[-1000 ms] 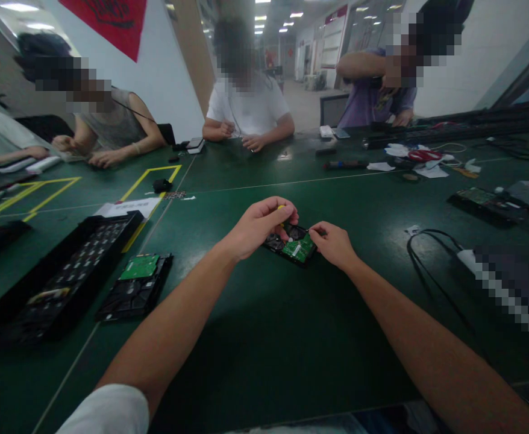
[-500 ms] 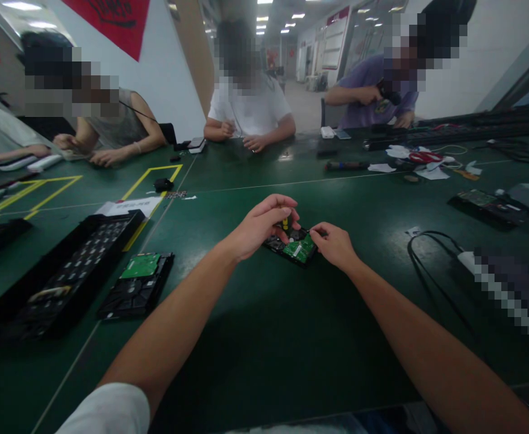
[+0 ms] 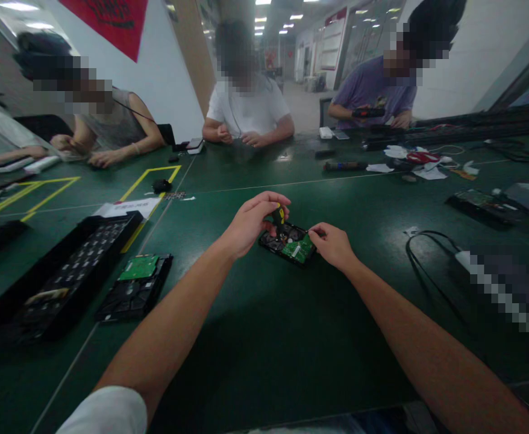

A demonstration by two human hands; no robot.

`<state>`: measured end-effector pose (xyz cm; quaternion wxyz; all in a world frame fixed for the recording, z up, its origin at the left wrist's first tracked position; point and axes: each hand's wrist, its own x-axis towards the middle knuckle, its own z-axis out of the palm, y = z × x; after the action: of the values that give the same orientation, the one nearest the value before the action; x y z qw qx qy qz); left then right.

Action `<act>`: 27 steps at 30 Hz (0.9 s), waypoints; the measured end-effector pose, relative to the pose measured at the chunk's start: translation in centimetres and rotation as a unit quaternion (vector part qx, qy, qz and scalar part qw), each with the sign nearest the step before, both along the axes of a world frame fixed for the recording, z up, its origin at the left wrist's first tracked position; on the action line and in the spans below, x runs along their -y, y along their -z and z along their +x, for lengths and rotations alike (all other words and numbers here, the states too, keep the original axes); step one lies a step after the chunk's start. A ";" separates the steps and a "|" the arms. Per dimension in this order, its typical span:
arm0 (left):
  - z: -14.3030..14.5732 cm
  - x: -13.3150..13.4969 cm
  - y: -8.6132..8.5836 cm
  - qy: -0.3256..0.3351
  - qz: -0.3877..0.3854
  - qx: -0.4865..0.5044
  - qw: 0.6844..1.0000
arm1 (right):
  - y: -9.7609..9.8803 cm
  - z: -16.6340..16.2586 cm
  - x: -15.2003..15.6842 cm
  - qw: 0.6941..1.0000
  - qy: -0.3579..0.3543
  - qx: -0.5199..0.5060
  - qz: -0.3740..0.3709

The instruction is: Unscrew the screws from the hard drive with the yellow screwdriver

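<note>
Left hand [image 3: 250,220]: fingers closed around a yellow-and-black screwdriver [image 3: 281,214], now tilted and shifted leftward over the hard drive [image 3: 297,248] on the tabletop [image 3: 264,337]. Working point apparently moved; tip contact cannot be told. Right hand [image 3: 333,246]: fingers pinching the drive's right edge.

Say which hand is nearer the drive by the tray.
Left. The left hand is forward and right of that drive, holding a screwdriver; the right hand is farther right, at another drive.
</note>
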<state>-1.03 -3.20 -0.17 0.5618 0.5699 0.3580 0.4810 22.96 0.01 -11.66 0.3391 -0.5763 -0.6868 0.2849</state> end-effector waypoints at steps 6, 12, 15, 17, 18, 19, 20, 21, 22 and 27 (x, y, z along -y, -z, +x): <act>0.4 0.1 0.0 0.029 -0.004 0.033 0.999 | -0.1 -0.1 0.1 1.000 -0.002 0.002 0.002; 0.2 0.1 0.4 -0.006 0.047 -0.061 0.997 | -0.2 0.0 0.2 1.000 -0.003 0.000 -0.003; 0.2 0.2 0.3 -0.002 0.052 -0.078 0.996 | -0.1 0.0 0.1 1.000 -0.003 0.002 0.005; 0.2 0.4 0.1 0.013 0.052 -0.087 0.995 | 0.0 0.0 0.0 1.000 -0.003 0.006 0.010; 0.2 0.5 0.0 0.023 0.051 -0.092 0.994 | 0.0 0.0 0.0 1.000 -0.004 0.009 0.011; 0.2 0.6 -0.1 0.034 0.050 -0.095 0.994 | 0.0 0.0 0.0 1.000 -0.004 0.012 0.011; 0.3 0.7 -0.1 0.045 0.047 -0.093 0.994 | -0.1 0.1 0.0 1.000 -0.003 0.013 0.011; 0.3 0.8 -0.2 0.056 0.042 -0.085 0.994 | -0.1 0.1 0.0 1.000 -0.004 0.014 0.010; 0.4 0.8 -0.2 0.067 0.034 -0.072 0.995 | -0.2 0.1 0.0 1.000 -0.003 0.014 0.009; 0.6 0.9 0.0 0.073 -0.013 -0.002 0.997 | -0.4 0.1 0.1 1.000 -0.007 0.011 0.004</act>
<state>-0.45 -4.13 -0.14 0.6021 0.5884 0.3227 0.4326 23.04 -0.09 -11.30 0.3314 -0.5733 -0.6956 0.2785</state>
